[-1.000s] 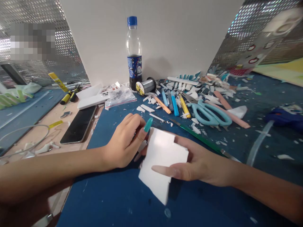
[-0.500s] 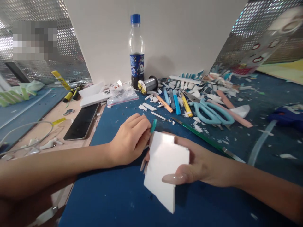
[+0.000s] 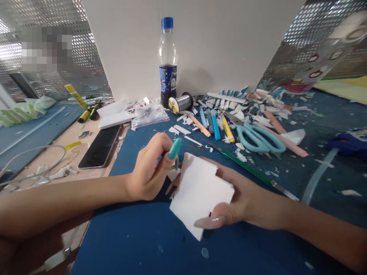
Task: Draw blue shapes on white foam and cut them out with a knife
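While the right hand [image 3: 243,196] pinches the white board [image 3: 200,187] — the left hand [image 3: 151,168] curled, whether empty I can't tell — too hard a squeeze could crack it.

Left hand [image 3: 150,168]: long teal nail [image 3: 174,148]; right hand [image 3: 243,198]: long, pointed, greyish-beige thumbnail [image 3: 208,222].

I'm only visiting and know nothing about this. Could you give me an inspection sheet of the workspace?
Surface: blue mat, dotted with pale scraps.
Job's things: white board piece, notched at one corner.
Clutter: scrap pile, light-blue scissors, wire spool, phone.
Hands: right hand grips the board piece, thumb on top; left hand is curled beside it, contents unclear.
Cables: thin white cable looping at the left.
Surroundings: upright white panel, bottle standing before it; perforated metal behind.
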`<state>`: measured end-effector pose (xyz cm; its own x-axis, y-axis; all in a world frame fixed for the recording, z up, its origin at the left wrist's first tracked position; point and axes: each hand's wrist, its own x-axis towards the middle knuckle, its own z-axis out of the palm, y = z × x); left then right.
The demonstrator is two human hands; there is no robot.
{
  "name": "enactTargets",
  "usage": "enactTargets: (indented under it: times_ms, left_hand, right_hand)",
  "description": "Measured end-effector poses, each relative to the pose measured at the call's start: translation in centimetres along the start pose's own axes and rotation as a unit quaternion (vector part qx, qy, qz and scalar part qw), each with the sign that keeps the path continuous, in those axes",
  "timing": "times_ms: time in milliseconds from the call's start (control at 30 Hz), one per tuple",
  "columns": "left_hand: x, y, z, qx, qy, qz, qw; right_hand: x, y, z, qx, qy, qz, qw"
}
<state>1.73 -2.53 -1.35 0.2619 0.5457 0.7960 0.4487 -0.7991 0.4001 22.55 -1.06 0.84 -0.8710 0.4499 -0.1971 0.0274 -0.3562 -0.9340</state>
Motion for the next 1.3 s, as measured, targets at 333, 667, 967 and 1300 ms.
enactTargets:
  times_ms: [333, 667, 967, 1300]
  left_hand:
    - [1.1, 0.8, 0.4, -0.053, 0.150, 0.021, 0.987]
    - [2.4, 2.5, -0.1, 0.047, 0.224, 0.054, 0.972]
    - [2.2, 2.6, 0.0, 0.052, 0.255, 0.094, 0.961]
    - [2.2, 3.2, -0.3, 0.010, 0.223, 0.075, 0.972]
  right_hand:
    - [-0.1, 0.0, 0.5, -0.170, 0.050, -0.079, 0.981]
    - [0.1, 1.2, 1.2, -0.279, 0.080, -0.160, 0.943]
    - [0.2, 1.8, 1.6, -0.298, 0.080, -0.218, 0.926]
    - [0.5, 2.3, 1.4, -0.360, 0.083, -0.267, 0.890]
